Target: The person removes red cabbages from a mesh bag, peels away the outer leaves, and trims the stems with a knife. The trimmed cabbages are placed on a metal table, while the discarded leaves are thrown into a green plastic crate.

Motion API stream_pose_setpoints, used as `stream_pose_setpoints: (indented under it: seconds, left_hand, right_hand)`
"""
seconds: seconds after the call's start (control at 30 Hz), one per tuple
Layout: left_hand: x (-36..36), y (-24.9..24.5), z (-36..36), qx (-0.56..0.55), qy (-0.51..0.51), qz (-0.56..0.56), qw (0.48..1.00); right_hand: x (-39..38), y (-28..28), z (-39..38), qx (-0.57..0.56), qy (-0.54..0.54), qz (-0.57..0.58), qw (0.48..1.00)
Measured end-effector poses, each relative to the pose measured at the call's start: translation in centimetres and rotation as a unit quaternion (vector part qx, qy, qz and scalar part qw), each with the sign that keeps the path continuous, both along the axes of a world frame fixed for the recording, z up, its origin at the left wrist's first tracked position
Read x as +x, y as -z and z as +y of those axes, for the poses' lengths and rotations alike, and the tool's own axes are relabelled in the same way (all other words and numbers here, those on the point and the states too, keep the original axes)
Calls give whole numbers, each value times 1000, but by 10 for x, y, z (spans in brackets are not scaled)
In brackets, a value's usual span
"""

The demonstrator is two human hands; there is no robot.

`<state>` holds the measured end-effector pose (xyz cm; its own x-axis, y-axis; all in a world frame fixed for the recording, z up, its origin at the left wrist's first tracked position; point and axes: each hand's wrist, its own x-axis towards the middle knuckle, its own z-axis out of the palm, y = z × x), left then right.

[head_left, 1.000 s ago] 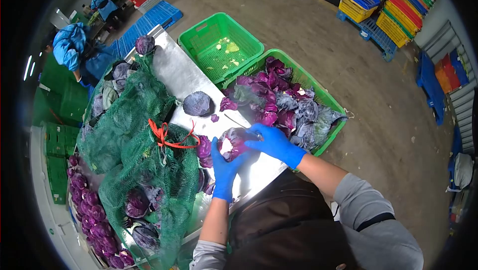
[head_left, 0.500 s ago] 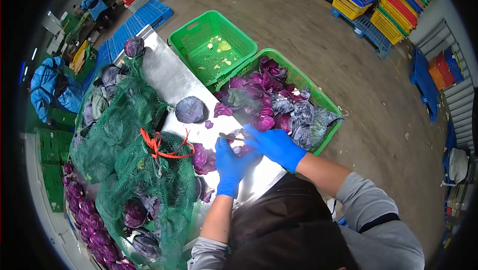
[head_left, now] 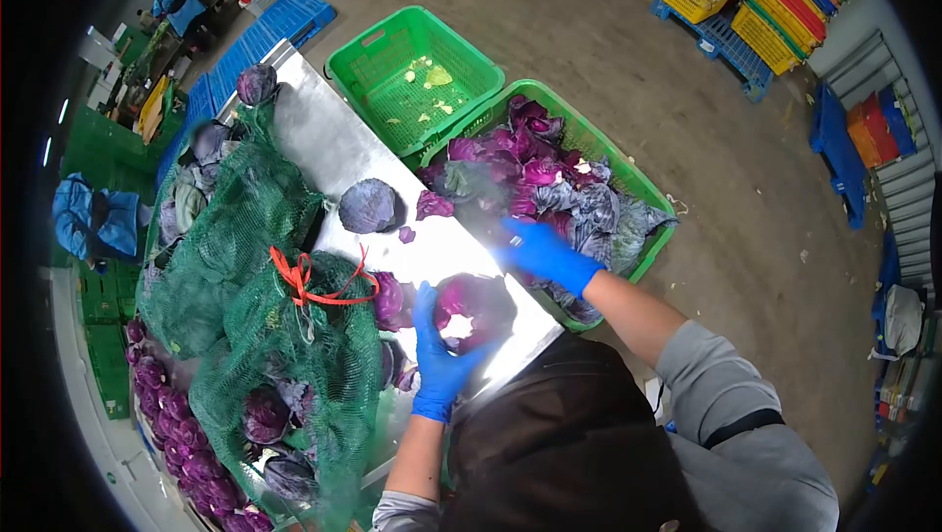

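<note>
On the steel table [head_left: 324,139], my left hand [head_left: 442,365], in a blue glove, cups a red cabbage [head_left: 454,298], thumb and fingers spread around its near left side. The cabbage shows a pale cut base, and its right side is blurred. My right hand [head_left: 551,259], also gloved, is apart from it at the table's right edge, beside the crate of leaves. Its fingers look curled but are smeared, and what they hold is hidden. Another cabbage [head_left: 391,298] lies left of my left hand. Farther up sits a dull purple cabbage [head_left: 369,206] near a loose leaf [head_left: 433,204].
Green mesh sacks [head_left: 294,355] with an orange tie [head_left: 306,282] cover the table's left side. A green crate [head_left: 628,292] full of purple leaves adjoins another green crate [head_left: 363,105] with pale scraps. A co-worker in blue [head_left: 93,218] is at far left.
My right hand has moved right, away from my left hand and the cabbage. The thin dark blade seen between the hands earlier is no longer visible. The cabbage's cut base now shows.
</note>
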<state>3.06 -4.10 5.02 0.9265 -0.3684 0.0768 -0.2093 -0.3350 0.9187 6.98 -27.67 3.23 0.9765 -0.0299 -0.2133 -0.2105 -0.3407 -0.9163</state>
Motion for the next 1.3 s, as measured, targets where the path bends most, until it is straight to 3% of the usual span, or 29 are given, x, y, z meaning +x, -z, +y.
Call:
stream_pose_setpoints:
  seconds: [0.03,0.07,0.13,0.17,0.3,0.37,0.4,0.47,0.5,0.53,0.6,0.63,0.7,0.73,0.8,0.83,0.9,0.93,0.97,1.0,1.03,1.07,1.17,1.23,1.27,1.3]
  left_hand:
    - [1,3,3,-3,21,-4,1000]
    - [3,-1,6,-2,21,-5,1000]
    - [4,-11,12,20,42,30,998]
    - [3,-8,14,20,43,33,998]
    - [-2,13,20,-28,28,49,998]
    - [-1,18,22,-36,26,15,999]
    - [-4,18,23,-33,25,19,999]
    - [-3,15,20,-10,4,26,1000]
    - [-7,23,24,-98,-13,92,991]
    - [-7,15,21,-98,-13,89,991]
    - [-12,-6,11,-192,-108,172,960]
    - [-8,1,16,-131,-113,147,974]
    - [-5,7,13,-108,-109,129,980]
    - [-3,8,10,-84,-105,111,985]
    - [-3,-1,5,-86,-110,129,982]
    - [-2,7,10,-119,-111,148,975]
    - [-2,7,13,-174,-114,180,961]
    - [-2,9,15,-175,-115,180,961]
    - [-2,12,19,-182,-111,181,960]
    - [0,15,23,-191,-109,180,959]
    - [2,20,28,-172,-99,170,965]
    - [3,10,27,-173,-102,168,965]
    - [17,-6,24,-20,24,144,989]
    - [21,-2,19,-11,62,90,994]
    - [22,-3,15,-2,96,35,995]
    - [13,-8,14,-11,38,57,998]
  right_hand:
    - [-2,-7,10,27,-76,61,995]
    - [0,-14,12,27,-76,60,995]
    - [1,-24,14,46,-164,176,970]
    - [-2,-7,12,90,-179,102,974]
    - [-10,30,14,79,-182,82,977]
    - [-14,34,19,90,-148,-34,984]
    - [-17,54,20,94,-148,-31,984]
    - [-14,104,17,273,19,-7,962]
    - [-15,58,4,-118,-11,-41,992]
    - [-18,39,-7,-117,-11,-44,992]
    - [-27,18,-25,-277,13,91,956]
    - [-32,11,-18,-278,9,94,956]
    - [-33,-8,11,-127,-2,-20,992]
    - [-31,-42,33,-68,-30,16,997]
    - [-40,-30,63,-142,-39,-210,967]
    - [-40,-23,60,-140,-39,-208,967]
    - [-38,-7,41,-55,-58,-83,993]
    - [-41,1,31,125,-29,-20,992]
    - [-45,12,17,300,-1,43,953]
    - [-46,30,-2,149,3,-30,988]
    - [-46,33,-23,-134,53,-52,988]
    - [-41,19,-37,-313,7,48,948]
    - [-32,0,-7,-226,7,-6,974]
    - [-21,7,25,-80,7,-245,966]
    - [-21,4,24,-81,9,-246,966]
    - [-21,2,23,13,-40,-97,994]
